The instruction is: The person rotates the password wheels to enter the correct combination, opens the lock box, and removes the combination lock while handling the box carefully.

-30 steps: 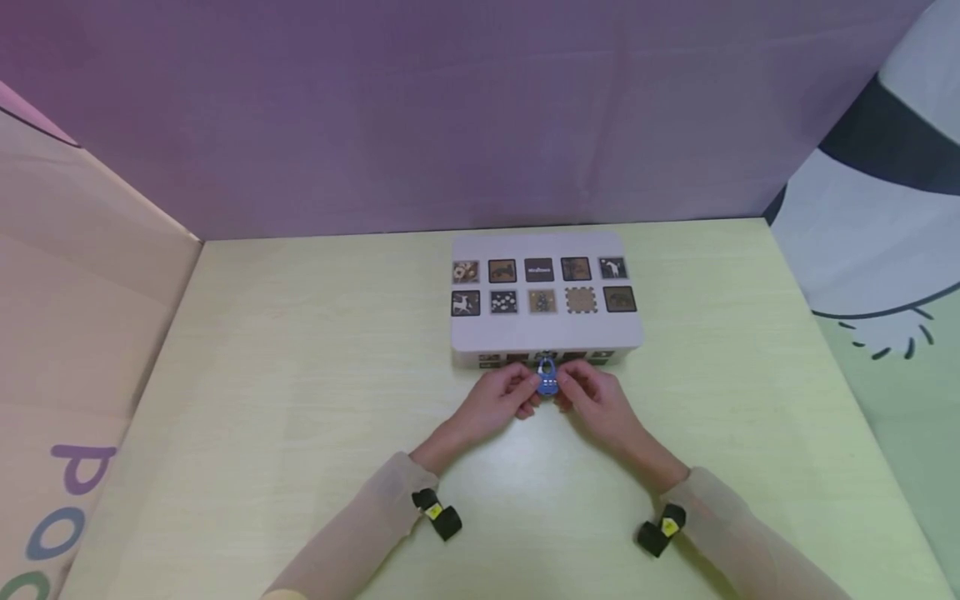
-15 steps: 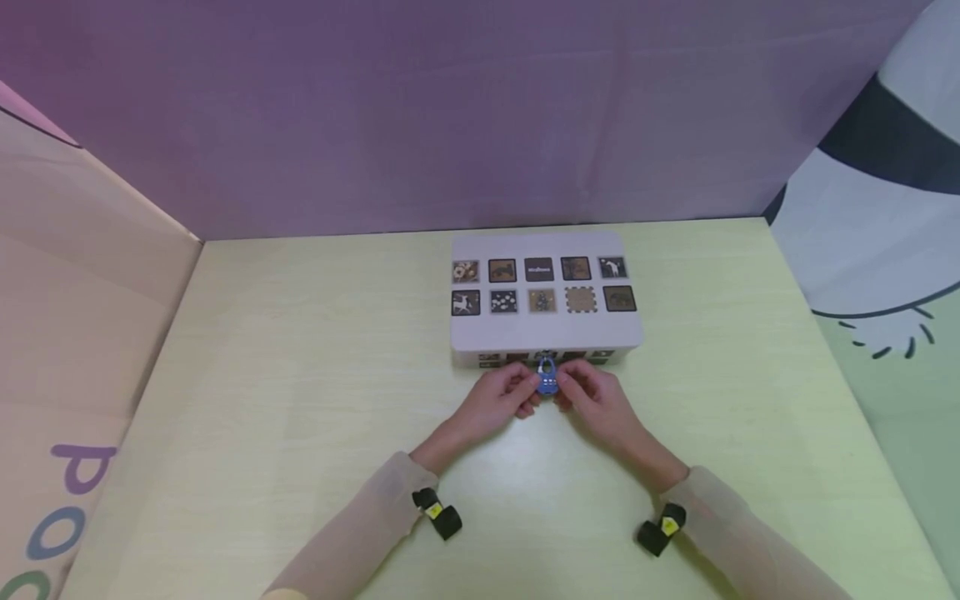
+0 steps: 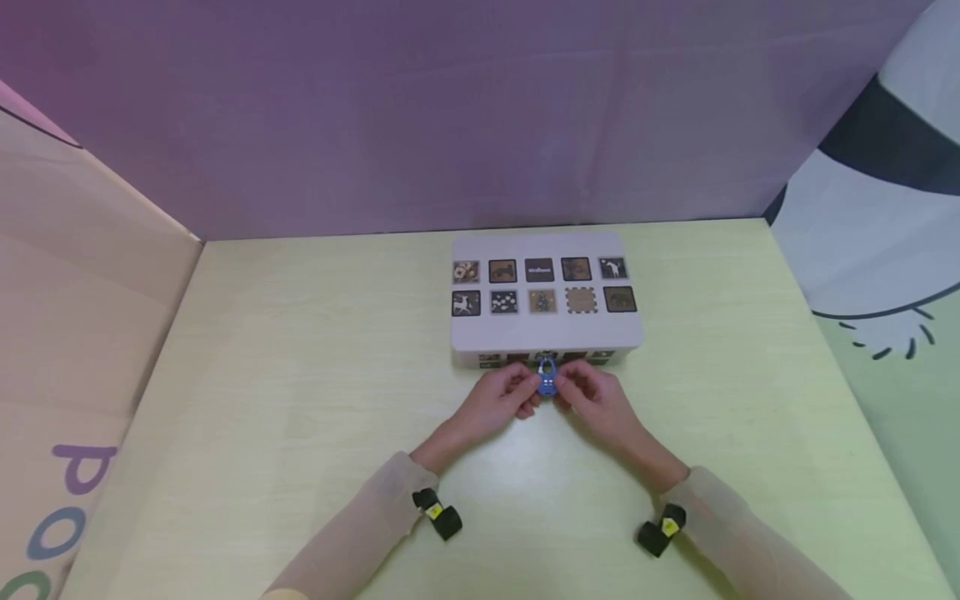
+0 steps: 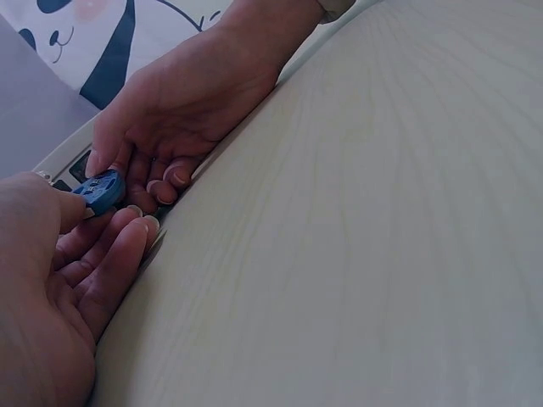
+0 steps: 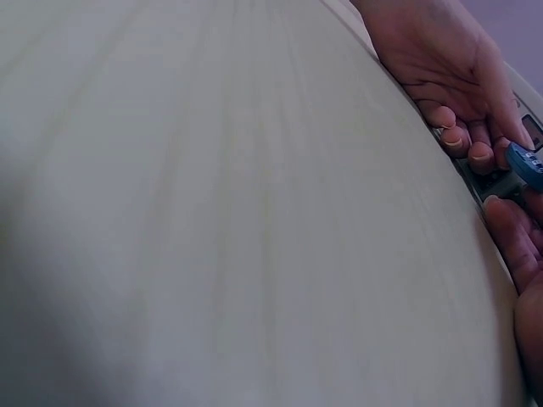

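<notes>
A small blue combination padlock [image 3: 547, 382] hangs at the front middle of a white box [image 3: 540, 331] with square pictures on its lid. My left hand [image 3: 497, 397] pinches the padlock's left side between thumb and fingers. From the other side my right hand [image 3: 600, 403] pinches its right edge. In the left wrist view the padlock [image 4: 103, 192] lies between both thumbs and the curled fingers, its dials facing up. The right wrist view catches only part of the padlock [image 5: 526, 164] at the frame's right edge.
The box stands on a pale wood-grain table [image 3: 315, 350], near a purple back panel [image 3: 420, 117]. Printed side panels flank the table, the right one [image 3: 885, 242] with a large cartoon figure. Black wrist cameras [image 3: 438, 514] sit on both sleeves.
Both hands stay in place on the padlock. Its number face looks slightly different now, with the right thumb shifted a little on it. The box has not moved.
</notes>
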